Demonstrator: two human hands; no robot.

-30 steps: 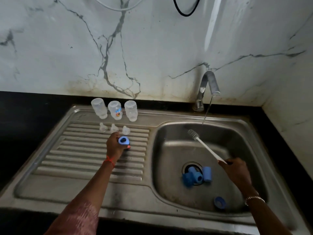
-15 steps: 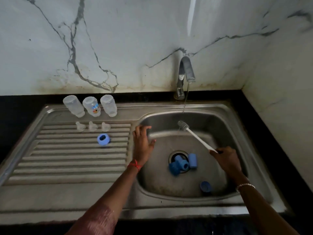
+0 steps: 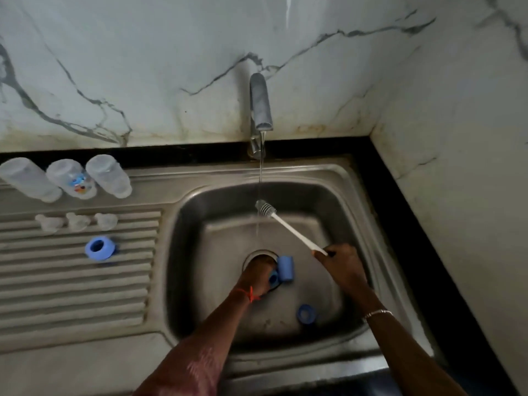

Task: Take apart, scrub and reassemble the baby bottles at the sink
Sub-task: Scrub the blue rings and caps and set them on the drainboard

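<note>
- Grip state: the right hand [image 3: 340, 261] is closed round the handle end of the brush [image 3: 288, 230], with the bristle head raised into the water stream [image 3: 259, 178] from the faucet [image 3: 260, 107]. The left hand [image 3: 258, 277] is down at the drain [image 3: 261, 253], over a blue piece [image 3: 273, 278]. Its fingers are hidden, so it cannot be told whether they grip the piece.
- Part locations: three bottles [image 3: 71, 178] stand in a row at the back of the drainboard [image 3: 71, 281]. Three nipples [image 3: 77, 220] lie just in front of them, and one drainboard ring [image 3: 100, 248] lies nearer the person. In the basin [image 3: 328, 201], a blue cap [image 3: 285, 268] stands just beside the left hand. A loose ring [image 3: 306, 313] lies apart, toward the front wall.
- Slip hazard: wet plastic held in a partial pinch may slide free and knock the blue cap over.
- Drain hazard: a dropped piece could lodge in the opening — whether a strainer covers it cannot be seen.
- Splash hazard: water deflecting off the bristle head may spray onto the parts set out on the drainboard.
- Collision hazard: both forearms work in one basin. If the left hand rises quickly, it may meet the brush shaft.
- Count hazard: the loose ring sits low and dark against the basin — it is easily overlooked at reassembly.
</note>
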